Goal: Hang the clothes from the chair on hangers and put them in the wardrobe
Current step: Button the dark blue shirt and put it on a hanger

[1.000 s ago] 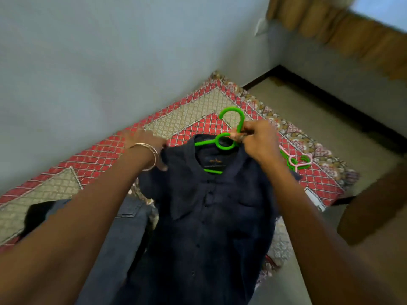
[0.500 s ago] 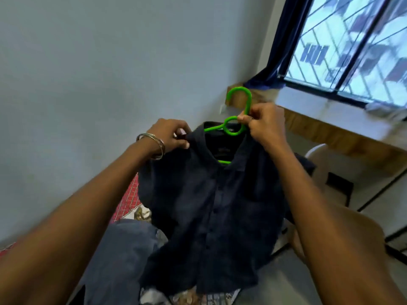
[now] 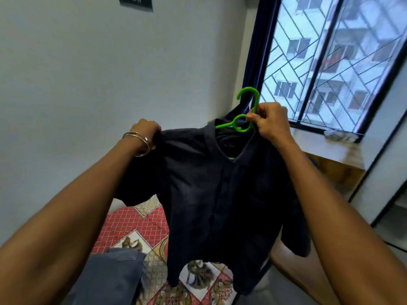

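Observation:
A dark navy button-up shirt (image 3: 211, 194) hangs in the air in front of me on a bright green plastic hanger (image 3: 239, 123). My right hand (image 3: 269, 122) grips the hanger at its neck, just below the hook. My left hand (image 3: 146, 133), with bangles at the wrist, pinches the shirt's left shoulder and holds it out sideways. Most of the hanger is hidden inside the shirt. No wardrobe or chair shows in this view.
Below lies a bed with a red patterned cover (image 3: 136, 225), and grey-blue jeans (image 3: 114, 274) rest on it at lower left. A barred window (image 3: 334, 62) with a dark curtain and a wooden sill (image 3: 330, 150) is to the right. A plain wall is on the left.
Both hands have lifted the shirt and hanger up off the bed. My view has swung up and right, from the bed cover to the window.

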A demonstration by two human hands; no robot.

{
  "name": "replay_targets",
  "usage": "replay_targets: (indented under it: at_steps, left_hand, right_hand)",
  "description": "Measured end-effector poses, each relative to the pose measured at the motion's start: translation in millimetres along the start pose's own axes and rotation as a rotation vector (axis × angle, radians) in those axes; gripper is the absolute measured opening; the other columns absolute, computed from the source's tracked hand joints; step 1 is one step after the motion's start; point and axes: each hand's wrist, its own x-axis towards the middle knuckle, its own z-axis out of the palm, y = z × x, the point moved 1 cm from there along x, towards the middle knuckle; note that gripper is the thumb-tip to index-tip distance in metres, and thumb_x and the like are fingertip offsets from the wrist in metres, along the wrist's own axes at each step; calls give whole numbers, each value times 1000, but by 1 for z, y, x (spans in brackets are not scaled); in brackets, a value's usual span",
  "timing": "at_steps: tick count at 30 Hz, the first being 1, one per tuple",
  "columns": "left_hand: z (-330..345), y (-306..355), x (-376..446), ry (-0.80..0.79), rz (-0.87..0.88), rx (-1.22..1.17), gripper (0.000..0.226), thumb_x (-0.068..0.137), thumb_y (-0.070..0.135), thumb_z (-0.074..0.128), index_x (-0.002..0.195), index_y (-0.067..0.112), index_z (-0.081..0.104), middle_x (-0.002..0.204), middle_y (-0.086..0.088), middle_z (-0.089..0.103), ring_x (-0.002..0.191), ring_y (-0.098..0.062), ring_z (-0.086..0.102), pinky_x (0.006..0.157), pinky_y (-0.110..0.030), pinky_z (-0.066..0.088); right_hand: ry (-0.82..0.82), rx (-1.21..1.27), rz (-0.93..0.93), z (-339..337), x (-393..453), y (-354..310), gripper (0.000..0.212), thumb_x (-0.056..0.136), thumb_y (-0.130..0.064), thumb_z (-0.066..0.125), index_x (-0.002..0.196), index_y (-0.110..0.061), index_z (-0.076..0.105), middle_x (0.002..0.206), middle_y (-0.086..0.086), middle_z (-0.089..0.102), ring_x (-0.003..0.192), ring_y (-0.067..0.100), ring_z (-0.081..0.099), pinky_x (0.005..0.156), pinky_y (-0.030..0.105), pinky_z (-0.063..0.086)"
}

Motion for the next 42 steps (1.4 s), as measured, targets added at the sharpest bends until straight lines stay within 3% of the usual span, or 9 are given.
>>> replay_targets:
  at_steps: [4, 7, 10, 19, 22, 25, 30, 34, 42]
  left_hand:
    - [-24, 24, 7, 98, 33, 24, 32, 78, 2, 66, 107, 15, 69, 114, -19, 62, 106, -43, 57, 88, -41, 47]
    - [-44, 30, 8, 187, 68, -24, 36, 76, -3, 67, 109, 10, 68, 107, -18, 67, 108, -39, 58, 89, -40, 45]
    - [-60, 33, 6, 290, 69, -99, 34, 76, -10, 62, 104, 8, 70, 99, -17, 70, 105, -37, 60, 90, -39, 47]
    - [-53, 22, -5, 411, -96, -161, 33, 82, -9, 53, 103, 10, 70, 103, -22, 67, 100, -42, 60, 90, -42, 48]
    - [-51, 17, -5, 513, -181, -307, 34, 81, -10, 50, 101, 10, 70, 97, -18, 70, 98, -38, 62, 90, -38, 47]
    - [-53, 21, -7, 592, -150, -462, 39, 76, -14, 48, 96, 11, 71, 89, -14, 72, 90, -31, 67, 89, -36, 51]
    - [-57, 44, -6, 672, -126, -729, 41, 72, -14, 46, 90, 13, 72, 78, -10, 72, 75, -19, 70, 84, -29, 55]
    - [-66, 71, 5, 674, -39, -786, 33, 77, -11, 53, 94, 11, 72, 81, -10, 72, 75, -17, 69, 85, -28, 54]
    - [-38, 124, 15, 562, 29, -745, 17, 85, 3, 63, 98, 8, 72, 94, -12, 72, 86, -25, 68, 87, -30, 52]
  right_hand:
    - [-168, 133, 37, -25, -8, 8, 12, 81, -15, 75, 71, -16, 68, 75, 10, 69, 75, 26, 64, 67, 38, 50]
    - [-55, 117, 68, -48, -6, 23, 10, 79, -20, 77, 73, -15, 70, 78, 13, 72, 79, 31, 69, 75, 50, 56]
    - [-103, 148, 63, -56, -9, 19, 15, 78, -15, 78, 68, -22, 69, 79, 11, 73, 83, 29, 70, 79, 51, 56]
    - [-67, 402, 100, -70, -16, 11, 12, 84, -5, 70, 75, -14, 69, 81, 13, 72, 74, 24, 70, 72, 42, 56]
    - [-26, 379, 85, -75, -13, 9, 9, 80, -13, 75, 75, -20, 71, 81, 10, 74, 79, 26, 72, 79, 49, 58]
    - [12, 266, 73, -85, -11, 7, 12, 74, -20, 81, 69, -25, 71, 77, 4, 73, 79, 25, 71, 78, 51, 57]
    - [-144, 226, 111, -99, -17, 5, 16, 71, -8, 82, 70, -21, 72, 70, -3, 72, 76, 20, 70, 76, 39, 58]
    - [-68, 225, 250, -108, -26, 17, 14, 76, -9, 79, 68, -15, 70, 71, 6, 69, 71, 21, 66, 68, 47, 58]
    - [32, 320, 294, -158, -50, 39, 5, 82, -3, 72, 80, -6, 69, 69, 6, 68, 58, 14, 66, 58, 33, 54]
